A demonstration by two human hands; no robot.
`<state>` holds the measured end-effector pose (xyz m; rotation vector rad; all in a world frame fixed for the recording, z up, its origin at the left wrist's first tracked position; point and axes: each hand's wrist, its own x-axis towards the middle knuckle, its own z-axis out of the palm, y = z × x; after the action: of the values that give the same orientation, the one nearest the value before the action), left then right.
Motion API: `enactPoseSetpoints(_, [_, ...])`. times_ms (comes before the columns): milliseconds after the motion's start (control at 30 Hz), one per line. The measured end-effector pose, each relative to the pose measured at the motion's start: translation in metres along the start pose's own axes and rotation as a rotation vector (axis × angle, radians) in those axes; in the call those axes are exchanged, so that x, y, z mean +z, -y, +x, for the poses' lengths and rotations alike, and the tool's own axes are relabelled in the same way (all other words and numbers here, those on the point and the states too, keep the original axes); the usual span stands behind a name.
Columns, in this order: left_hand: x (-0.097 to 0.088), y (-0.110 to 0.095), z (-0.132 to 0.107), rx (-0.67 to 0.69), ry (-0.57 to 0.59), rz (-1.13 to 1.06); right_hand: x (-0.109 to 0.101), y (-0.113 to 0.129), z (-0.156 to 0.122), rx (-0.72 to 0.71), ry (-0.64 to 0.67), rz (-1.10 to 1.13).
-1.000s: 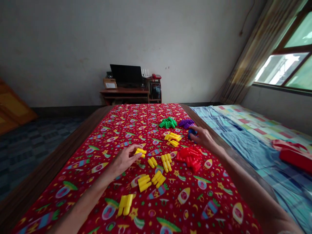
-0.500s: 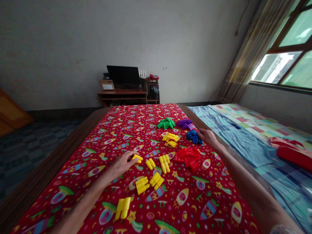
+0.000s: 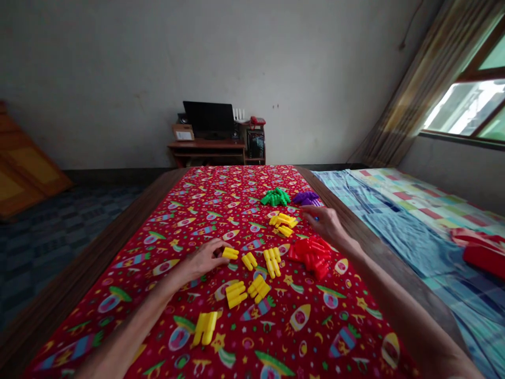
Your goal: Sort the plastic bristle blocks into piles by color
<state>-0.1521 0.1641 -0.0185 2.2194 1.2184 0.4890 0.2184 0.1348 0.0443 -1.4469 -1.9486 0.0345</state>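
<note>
My left hand (image 3: 207,258) is closed around the end of a small yellow plastic piece made of joined tubes (image 3: 230,253), held over the cloth. Just right of it lies another yellow piece (image 3: 249,261), with more yellow joined pieces (image 3: 272,262) nearby and toward me. My right hand (image 3: 326,223) is over the blue pieces (image 3: 316,218), its fingers stretched out to the left. It hides nearly all of the blue pile. Around that hand lie a red pile (image 3: 311,255), a yellow pile (image 3: 284,223) and a purple pile (image 3: 306,198).
A red patterned cloth (image 3: 165,295) covers the long table, whose brown edge (image 3: 94,247) shows at the left. Farther off sits a green pile (image 3: 276,197). To the right is a bed (image 3: 394,210); a desk with a monitor (image 3: 209,118) stands by the wall.
My right hand has moved left from the blue pile's right side to cover it. My left hand keeps hold of the yellow piece. The view has swung slightly left.
</note>
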Motion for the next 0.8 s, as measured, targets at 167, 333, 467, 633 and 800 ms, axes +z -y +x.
enactPoseSetpoints(167, [0.0,-0.005,-0.001,-0.02,-0.052,0.057,0.044,0.075,-0.017,-0.438,0.527,0.017])
enactPoseSetpoints(333, [0.004,-0.003,-0.003,-0.005,-0.043,0.058,0.058,0.083,-0.034,-0.444,0.667,-0.162])
enactPoseSetpoints(467, [0.004,-0.001,-0.004,0.068,-0.093,0.077,0.058,0.065,-0.029,-0.363,0.603,-0.042])
enactPoseSetpoints(633, [0.008,-0.03,-0.007,0.2,-0.347,0.108,0.063,0.058,-0.006,-0.165,0.498,0.209])
enactPoseSetpoints(800, [0.022,-0.068,-0.014,0.134,-0.209,-0.048,0.067,0.094,0.003,-0.032,0.17,0.435])
